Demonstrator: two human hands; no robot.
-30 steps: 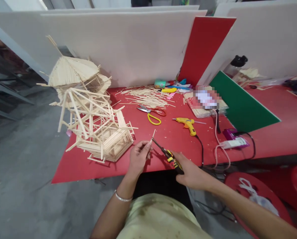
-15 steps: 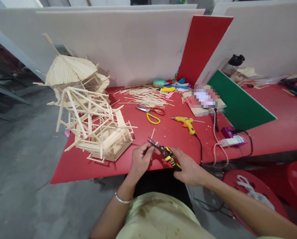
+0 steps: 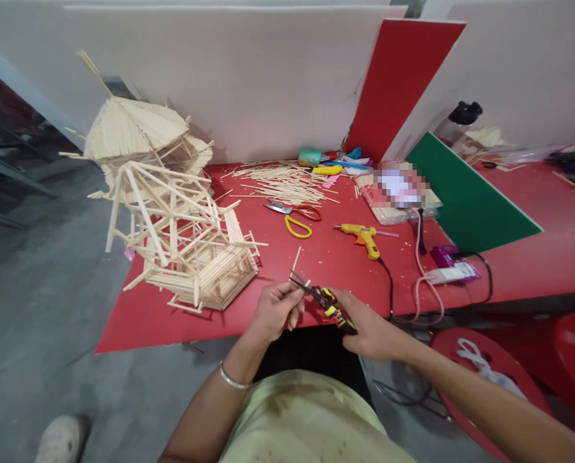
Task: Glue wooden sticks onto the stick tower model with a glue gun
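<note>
A stick is pinched at the fingertips of the left hand, near the table's front edge, apparently to leave its end exposed to the pliers, gripped by the handles in the right hand. Beyond, scissors and glue gun lie within reach.

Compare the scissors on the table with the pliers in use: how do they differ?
- State: the scissors lie loose on the red table; the pliers are held in the right hand.
- Handles: the scissors have one red loop and one yellow; the pliers' grips are black and yellow.
- Metal: the scissors' blades are silvery, the pliers' jaws dark.
Shared: both have yellow on the handles.
</note>
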